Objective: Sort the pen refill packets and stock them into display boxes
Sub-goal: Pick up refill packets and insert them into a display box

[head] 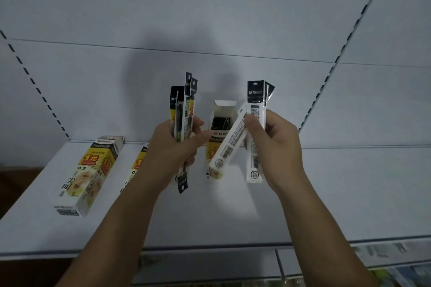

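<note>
My left hand [173,147] grips a bunch of several long pen refill packets [184,109] with black tops, held upright above the shelf. My right hand [271,144] holds white refill packets [255,128] upright and pinches another white packet [229,142] that tilts down to the left. Between my hands stands an open display box [215,123] with its top flap up and dark packets inside. A second display box [137,165] is partly hidden behind my left forearm. A third display box [86,177] stands at the left.
The boxes stand on a white shelf [326,193] with a white back panel [210,18]. Slotted uprights run up at the left and right. Below the shelf's front edge, coloured goods [396,272] show at the bottom right.
</note>
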The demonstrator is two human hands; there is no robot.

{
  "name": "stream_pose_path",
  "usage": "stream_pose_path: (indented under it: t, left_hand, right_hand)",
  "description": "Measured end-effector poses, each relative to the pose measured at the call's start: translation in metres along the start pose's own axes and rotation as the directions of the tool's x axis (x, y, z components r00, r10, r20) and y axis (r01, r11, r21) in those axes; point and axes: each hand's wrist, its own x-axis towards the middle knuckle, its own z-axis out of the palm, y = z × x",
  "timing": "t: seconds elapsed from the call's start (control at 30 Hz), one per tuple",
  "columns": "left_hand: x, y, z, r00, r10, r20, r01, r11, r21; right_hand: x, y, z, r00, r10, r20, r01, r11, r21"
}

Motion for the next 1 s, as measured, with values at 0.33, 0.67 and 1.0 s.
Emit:
stream_pose_path:
  t: [0.33, 0.67, 1.0]
  left_hand:
    - [0.007, -0.012, 0.011, 0.994, 0.017, -0.105, -0.001, 0.988, 0.157]
    - [0.009, -0.013, 0.02, 0.998, -0.034, -0.061, 0.043, 0.989, 0.143]
    - [0.005, -0.014, 0.022, 0.997, -0.022, -0.072, 0.034, 0.986, 0.166]
  right_hand:
    - [0.023, -0.004, -0.013, 0.982, -0.135, -0.135, 0.128, 0.99, -0.061]
    - [0.065, -0.005, -0.012, 0.952, -0.299, -0.059, 0.291, 0.95, -0.113]
    - [0.061, 0.01, -0.005, 0.902, -0.179, 0.393, 0.316, 0.894, -0.319]
